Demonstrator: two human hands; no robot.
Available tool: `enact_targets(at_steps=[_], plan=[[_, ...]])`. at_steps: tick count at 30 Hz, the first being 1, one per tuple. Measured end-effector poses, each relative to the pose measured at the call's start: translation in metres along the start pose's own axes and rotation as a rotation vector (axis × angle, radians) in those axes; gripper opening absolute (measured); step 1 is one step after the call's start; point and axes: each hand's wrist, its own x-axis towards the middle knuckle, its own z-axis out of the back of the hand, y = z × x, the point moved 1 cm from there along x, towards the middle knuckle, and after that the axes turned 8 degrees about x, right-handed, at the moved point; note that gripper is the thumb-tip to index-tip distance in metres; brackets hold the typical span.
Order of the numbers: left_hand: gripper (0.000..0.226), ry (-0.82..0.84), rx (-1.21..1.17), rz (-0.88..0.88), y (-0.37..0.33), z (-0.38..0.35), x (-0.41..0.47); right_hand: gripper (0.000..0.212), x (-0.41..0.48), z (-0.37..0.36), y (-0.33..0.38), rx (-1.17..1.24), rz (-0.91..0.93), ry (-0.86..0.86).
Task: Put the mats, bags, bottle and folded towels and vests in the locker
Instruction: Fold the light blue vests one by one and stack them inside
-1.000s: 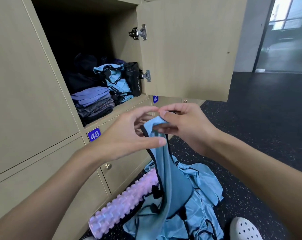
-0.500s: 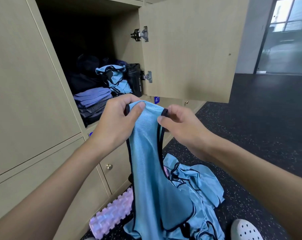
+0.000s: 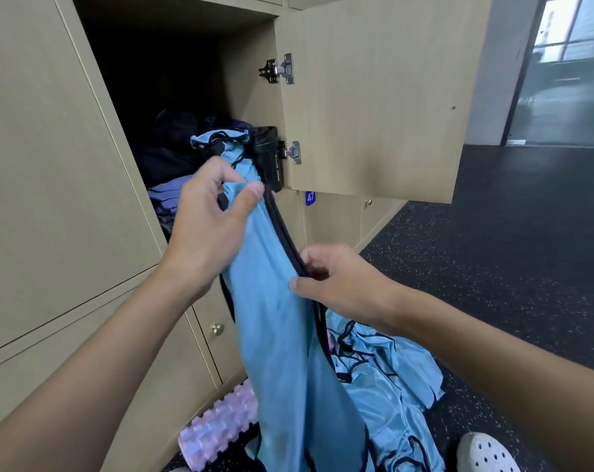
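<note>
The locker (image 3: pixel 172 80) is a tall, square-edged compartment of pale wood-grain board, its flat door (image 3: pixel 374 97) swung open to the right on 2 metal hinges. Below and right of the locker spreads a dark rubber floor (image 3: pixel 510 250) flecked with pale specks. Inside the locker, at the back, sits a dark soft mass whose kind cannot be told; in front of it lie folded towels (image 3: pixel 166 195) in purple and grey layers, a crumpled blue vest (image 3: pixel 220 144) with black trim, and a black cylindrical bottle (image 3: pixel 268 155) standing upright against the right wall.

In front of the locker opening hangs a smooth, light-blue vest (image 3: pixel 275 335) edged with black binding, draping down in a long fold. The left hand (image 3: pixel 207 226) pinches its top edge between thumb and fingers, level with the locker shelf. The right hand (image 3: pixel 339 281) grips the black-bound edge lower down, fingers curled around it.

On the floor below the locker lies a heap of shiny blue vests (image 3: pixel 391 386), rumpled. Beside it, against the locker base, rests a pink foam roller (image 3: pixel 217 427) with a ridged, knobbly surface. A white perforated shoe (image 3: pixel 486 454) shows right of the heap.
</note>
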Motion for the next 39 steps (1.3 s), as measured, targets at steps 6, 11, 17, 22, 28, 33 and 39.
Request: enact_targets(at_steps=[6, 11, 17, 22, 28, 33, 39], plan=[[0.021, -0.044, -0.001, 0.033, -0.002, 0.01, 0.004, 0.024, -0.002, 0.009, 0.001, -0.259, 0.023, 0.017], [0.037, 0.494, 0.478, -0.078, -0.002, 0.002, -0.013, 0.024, -0.001, 0.01, 0.003, -0.221, 0.142, -0.027], [0.028, 0.577, 0.582, -0.151, 0.004, 0.0, -0.014, 0.02, -0.002, 0.021, 0.003, -0.189, 0.122, -0.087], [0.028, 0.414, 0.599, -0.149, 0.003, 0.012, -0.01, 0.025, -0.006, 0.019, 0.002, -0.152, 0.048, -0.008], [0.013, 0.123, 0.81, -0.074, 0.009, 0.034, 0.009, 0.017, -0.006, 0.027, 0.002, -0.243, 0.004, 0.002], [0.02, 0.32, 0.882, -0.063, 0.015, 0.034, 0.005, 0.022, -0.008, 0.029, 0.005, -0.265, 0.028, 0.014], [0.037, 0.816, 0.351, -0.077, 0.008, -0.015, -0.024, 0.017, -0.008, 0.019, 0.007, -0.224, 0.064, 0.058]])
